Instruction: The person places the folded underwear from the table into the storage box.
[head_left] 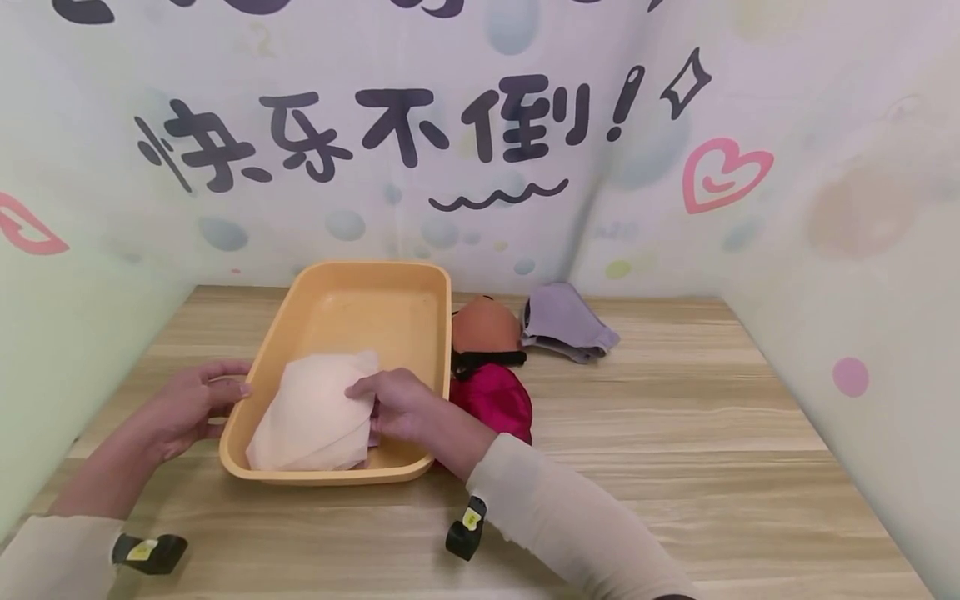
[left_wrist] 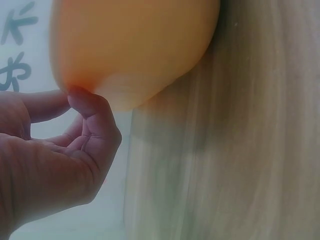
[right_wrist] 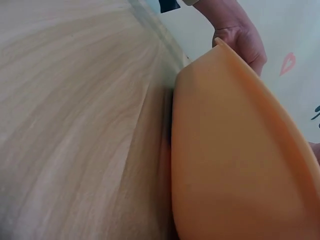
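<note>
A yellow-orange plastic tub (head_left: 337, 279) stands on the wooden tabletop. Inside its near end lies a folded pale pink bra (head_left: 311, 408), smooth and layered. My right hand (head_left: 405, 406) reaches over the tub's right rim and pinches the bra's right edge, thumb on top; the other fingers are partly hidden below. At the tub's left side, my left hand (head_left: 187, 408) holds the rim between thumb and fingers. The left wrist view shows the left hand (left_wrist: 60, 150) curled against the tub's wall (left_wrist: 135, 45). In the right wrist view, the tub's outer side (right_wrist: 230, 145) hides the bra.
Right of the tub lie an orange bra (head_left: 487, 325) with a black band, a magenta bra (head_left: 498, 400) and a grey-lilac bra (head_left: 562, 321). The orange and magenta ones lie close against the tub. A printed cloth wall (head_left: 645, 233) borders the table's back.
</note>
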